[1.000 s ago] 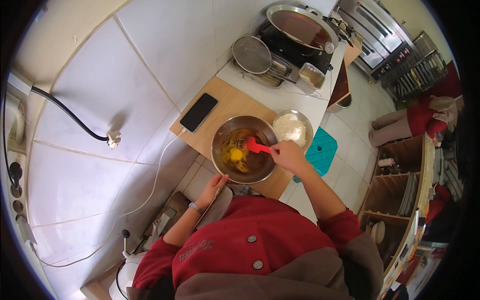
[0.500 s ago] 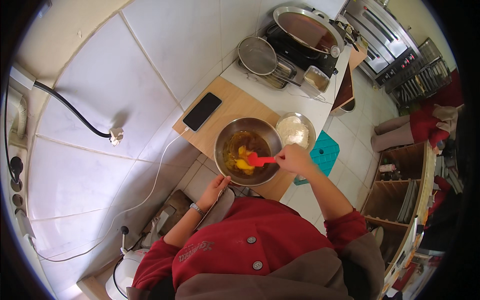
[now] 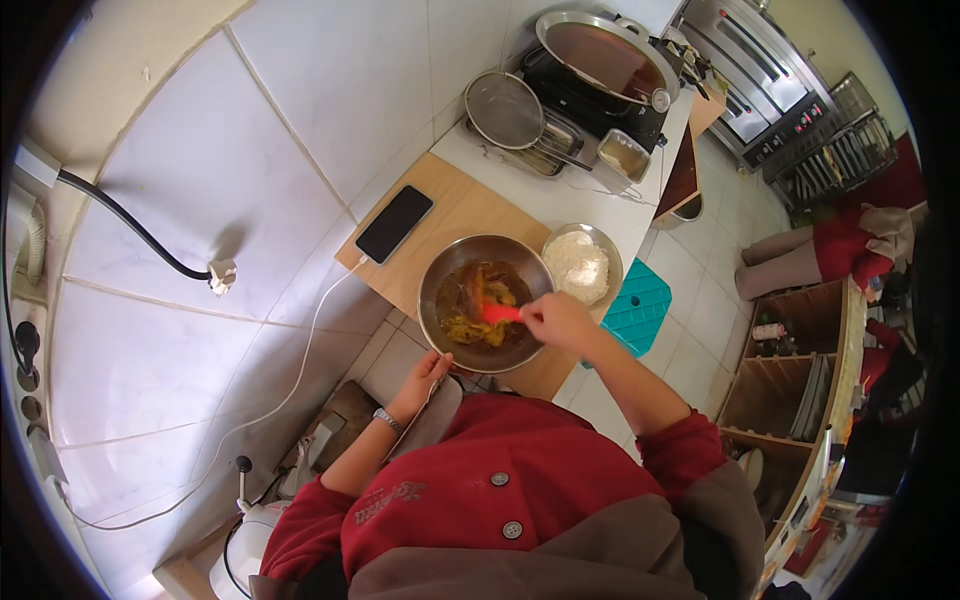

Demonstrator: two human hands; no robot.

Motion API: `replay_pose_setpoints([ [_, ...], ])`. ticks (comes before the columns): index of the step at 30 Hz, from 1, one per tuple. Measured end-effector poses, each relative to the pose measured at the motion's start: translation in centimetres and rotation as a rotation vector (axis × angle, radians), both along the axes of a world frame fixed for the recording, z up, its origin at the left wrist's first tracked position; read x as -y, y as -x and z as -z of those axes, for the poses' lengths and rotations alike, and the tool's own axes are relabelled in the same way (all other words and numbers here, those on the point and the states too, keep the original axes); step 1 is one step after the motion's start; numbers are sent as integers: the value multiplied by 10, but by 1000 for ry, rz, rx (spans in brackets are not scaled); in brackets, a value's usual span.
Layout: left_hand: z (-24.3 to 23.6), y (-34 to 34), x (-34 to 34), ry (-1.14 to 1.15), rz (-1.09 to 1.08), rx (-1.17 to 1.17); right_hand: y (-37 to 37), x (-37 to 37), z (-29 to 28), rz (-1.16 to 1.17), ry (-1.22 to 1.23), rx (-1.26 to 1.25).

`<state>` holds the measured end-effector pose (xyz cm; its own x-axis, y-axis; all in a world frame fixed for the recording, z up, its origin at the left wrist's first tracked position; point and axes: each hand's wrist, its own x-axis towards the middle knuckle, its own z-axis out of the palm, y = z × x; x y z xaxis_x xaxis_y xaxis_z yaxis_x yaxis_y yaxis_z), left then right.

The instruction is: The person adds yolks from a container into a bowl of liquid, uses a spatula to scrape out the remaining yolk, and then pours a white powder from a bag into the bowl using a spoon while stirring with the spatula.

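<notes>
A steel mixing bowl [image 3: 533, 268] stands at the near edge of the wooden board, holding a brown liquid with streaks of yellow mixture [image 3: 465, 328]. My right hand [image 3: 557, 322] is closed round the handle of a red spatula [image 3: 499, 313], whose blade dips into the mixture. On the bowl's near left rim, my left hand [image 3: 430, 378] grips the edge with its fingers closed. Just right of this bowl sits a smaller metal bowl of white powder [image 3: 577, 267]. The lower part of the spatula blade is hidden in the mixture.
A black phone [image 3: 395, 224] with a white charging cable lies on the wooden board [image 3: 455, 196]. Farther back are a sieve [image 3: 503, 110], a small metal tin [image 3: 624, 157] and a wide pan [image 3: 610, 62] on a black stove. A teal stool [image 3: 640, 308] stands at the right. Another person [image 3: 840, 250] is at the far right.
The spatula and my right hand have moved slightly left within the bowl. The yellow lump is now spread into streaks through the liquid. My left hand stays on the rim.
</notes>
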<state>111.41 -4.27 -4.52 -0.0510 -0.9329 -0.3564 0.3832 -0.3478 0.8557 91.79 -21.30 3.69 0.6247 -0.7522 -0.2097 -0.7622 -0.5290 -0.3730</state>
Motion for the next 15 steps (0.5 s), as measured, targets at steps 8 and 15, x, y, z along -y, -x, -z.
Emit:
replay_pose_setpoints([
  [8, 3, -1, -1, -2, 2, 21, 7, 5, -16, 73, 105, -147],
  [15, 8, -4, -3, 19, 35, 23, 10, 2, -32, 6, -8, -187],
])
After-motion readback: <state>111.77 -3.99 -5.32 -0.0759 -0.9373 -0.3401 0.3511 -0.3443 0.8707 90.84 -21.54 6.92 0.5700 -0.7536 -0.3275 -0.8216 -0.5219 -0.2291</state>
